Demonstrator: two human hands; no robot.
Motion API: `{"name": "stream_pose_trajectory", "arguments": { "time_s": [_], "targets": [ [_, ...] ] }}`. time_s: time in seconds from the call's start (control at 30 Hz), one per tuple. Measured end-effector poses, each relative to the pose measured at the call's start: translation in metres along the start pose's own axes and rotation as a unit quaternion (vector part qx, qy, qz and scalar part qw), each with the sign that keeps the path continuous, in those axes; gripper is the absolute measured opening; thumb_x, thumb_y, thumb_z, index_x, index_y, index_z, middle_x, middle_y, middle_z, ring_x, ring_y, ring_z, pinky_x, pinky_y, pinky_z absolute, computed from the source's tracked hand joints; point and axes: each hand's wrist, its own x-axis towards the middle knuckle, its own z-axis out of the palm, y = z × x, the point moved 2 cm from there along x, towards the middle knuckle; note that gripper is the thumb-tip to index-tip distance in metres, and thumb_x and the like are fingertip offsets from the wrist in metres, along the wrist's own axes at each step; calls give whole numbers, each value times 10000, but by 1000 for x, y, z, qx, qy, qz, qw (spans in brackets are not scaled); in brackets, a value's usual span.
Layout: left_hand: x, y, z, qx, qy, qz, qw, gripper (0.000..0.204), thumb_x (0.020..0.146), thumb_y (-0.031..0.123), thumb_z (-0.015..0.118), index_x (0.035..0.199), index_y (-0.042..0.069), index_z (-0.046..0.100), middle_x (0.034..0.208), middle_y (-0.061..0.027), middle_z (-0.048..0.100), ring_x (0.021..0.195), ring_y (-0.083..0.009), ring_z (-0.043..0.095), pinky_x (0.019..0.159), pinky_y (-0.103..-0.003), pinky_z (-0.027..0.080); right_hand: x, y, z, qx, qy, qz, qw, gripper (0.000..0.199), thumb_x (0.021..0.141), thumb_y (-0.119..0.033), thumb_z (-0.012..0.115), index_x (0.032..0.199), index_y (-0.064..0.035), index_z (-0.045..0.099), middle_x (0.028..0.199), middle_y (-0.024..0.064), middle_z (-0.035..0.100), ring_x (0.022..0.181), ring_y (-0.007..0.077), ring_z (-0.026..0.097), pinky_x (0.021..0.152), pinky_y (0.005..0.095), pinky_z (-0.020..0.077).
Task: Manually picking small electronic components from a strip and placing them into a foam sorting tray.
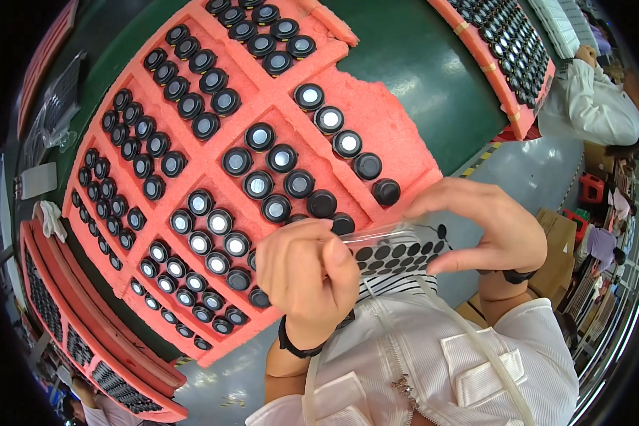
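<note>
A clear sheet of round black stickers [397, 254] is stretched between both hands in front of my chest. My left hand [307, 273] pinches its left end and my right hand [486, 227] pinches its right end. Just beyond the hands lies a pink foam tray [397, 128] with rows of round black parts [282, 157]. Most of them show a shiny silver centre. A few near the tray's right edge, such as one black-topped part [385, 192], are fully black on top.
The tray rests on a green table [419, 64]. More pink trays of black parts sit at the top right [504, 50] and lower left [85, 348]. Another person in white [593, 103] works at the right. Cardboard boxes [557, 248] stand on the grey floor.
</note>
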Motion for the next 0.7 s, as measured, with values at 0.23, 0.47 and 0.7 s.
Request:
{"name": "stream_pose_trajectory", "arguments": {
  "time_s": [0.23,0.47,0.7],
  "targets": [
    [20,17,6,170,72,68,980,170,940,165,668,961,0,634,1079,-137,681,976,-273,648,837,-405,465,2,6,13,44,67,108,991,373,800,-59,852,1116,17,668,1066,126,739,996,285,746,874,357,579],
    [16,18,2,194,-182,123,956,256,943,132,655,1152,-15,642,1022,-105,641,916,-261,572,801,-402,416,24,5,30,44,27,66,996,316,801,-44,839,1048,-8,646,1052,114,718,931,289,750,826,347,592],
    [14,15,3,202,-175,157,951,247,904,141,695,1103,2,651,875,-71,567,777,-239,529,683,-378,371,34,-5,9,-81,-6,-41,996,262,811,-59,826,1002,-6,655,967,107,696,838,280,704,735,367,572]
  ]
}}
